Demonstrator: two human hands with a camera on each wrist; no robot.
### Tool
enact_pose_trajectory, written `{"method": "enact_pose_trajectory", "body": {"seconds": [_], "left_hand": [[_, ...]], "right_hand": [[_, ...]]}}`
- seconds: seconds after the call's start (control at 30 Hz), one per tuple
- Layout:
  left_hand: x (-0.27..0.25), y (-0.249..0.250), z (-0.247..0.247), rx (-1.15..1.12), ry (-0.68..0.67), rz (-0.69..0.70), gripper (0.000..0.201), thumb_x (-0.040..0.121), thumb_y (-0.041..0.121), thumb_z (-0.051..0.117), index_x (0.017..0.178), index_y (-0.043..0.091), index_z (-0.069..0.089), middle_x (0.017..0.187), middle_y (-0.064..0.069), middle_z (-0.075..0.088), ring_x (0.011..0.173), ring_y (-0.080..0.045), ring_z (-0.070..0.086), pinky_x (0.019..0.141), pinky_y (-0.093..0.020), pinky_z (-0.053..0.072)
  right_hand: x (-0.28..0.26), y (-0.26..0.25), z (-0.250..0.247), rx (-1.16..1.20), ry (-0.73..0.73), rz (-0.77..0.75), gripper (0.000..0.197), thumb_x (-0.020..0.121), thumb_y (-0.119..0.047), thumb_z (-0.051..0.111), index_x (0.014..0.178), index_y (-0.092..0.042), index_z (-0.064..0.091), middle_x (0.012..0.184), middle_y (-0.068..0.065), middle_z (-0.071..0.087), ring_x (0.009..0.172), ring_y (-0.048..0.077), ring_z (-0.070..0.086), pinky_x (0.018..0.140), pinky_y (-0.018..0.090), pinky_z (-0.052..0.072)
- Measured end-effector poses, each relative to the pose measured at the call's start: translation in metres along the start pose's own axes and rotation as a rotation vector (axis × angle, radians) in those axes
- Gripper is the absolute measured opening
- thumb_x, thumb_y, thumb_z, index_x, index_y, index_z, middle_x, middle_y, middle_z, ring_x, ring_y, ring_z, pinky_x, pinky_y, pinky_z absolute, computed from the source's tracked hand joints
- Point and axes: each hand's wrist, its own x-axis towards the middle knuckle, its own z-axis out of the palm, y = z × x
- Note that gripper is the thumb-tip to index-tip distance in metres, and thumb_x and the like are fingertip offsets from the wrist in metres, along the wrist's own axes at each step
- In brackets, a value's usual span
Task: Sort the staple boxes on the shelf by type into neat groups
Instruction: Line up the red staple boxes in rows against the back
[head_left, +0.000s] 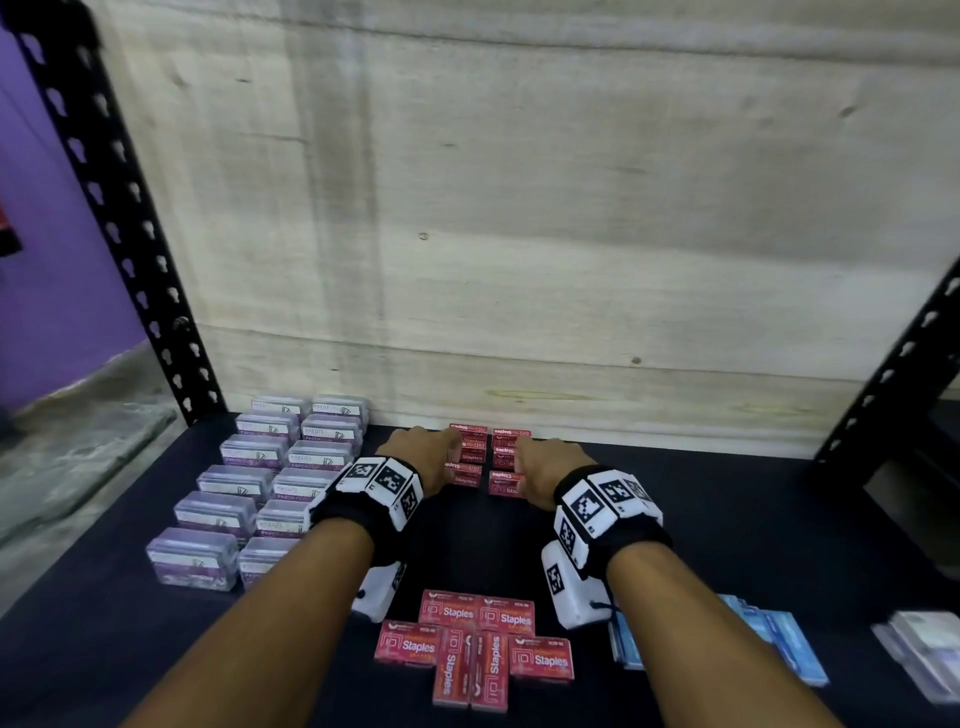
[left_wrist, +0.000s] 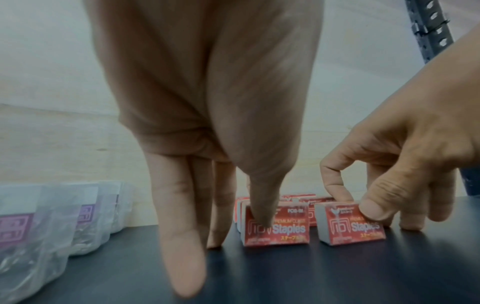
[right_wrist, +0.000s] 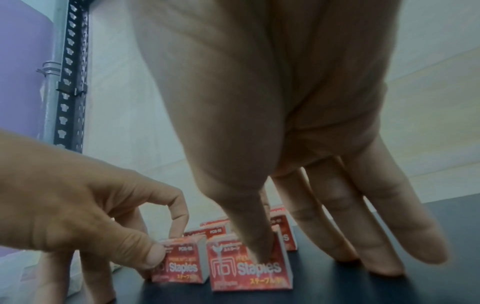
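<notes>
Small red staple boxes stand in two short columns against the back wall, a left column (head_left: 469, 456) and a right column (head_left: 505, 461). My left hand (head_left: 451, 451) pinches the nearest box of the left column (right_wrist: 184, 265) between thumb and curled index finger; the other fingers point down to the shelf beside it. My right hand (head_left: 521, 457) pinches the nearest box of the right column (left_wrist: 355, 228) in the same way. A loose cluster of several red staple boxes (head_left: 475, 652) lies flat near the front edge, between my forearms.
Clear plastic boxes with purple labels (head_left: 260, 483) fill two columns on the left of the dark shelf (head_left: 727, 519). Blue boxes (head_left: 779, 644) and a clear box (head_left: 930, 649) lie at the front right. Black slotted uprights (head_left: 119, 223) frame the shelf; a wooden panel (head_left: 519, 208) closes the back.
</notes>
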Motion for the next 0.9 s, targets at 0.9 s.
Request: {"method": "enact_pose_trajectory", "body": {"seconds": [0.9], "left_hand": [[0.008, 0.008, -0.001, 0.074, 0.031, -0.015, 0.042, 0.095, 0.035, 0.057, 0.134, 0.030, 0.043, 0.119, -0.010, 0.060, 0.109, -0.032, 0.058, 0.082, -0.039, 0.049]], "right_hand": [[0.008, 0.001, 0.007, 0.034, 0.087, 0.030, 0.039, 0.098, -0.014, 0.053, 0.134, -0.006, 0.041, 0.127, 0.016, 0.055, 0.117, 0.034, 0.054, 0.085, 0.036, 0.046]]}}
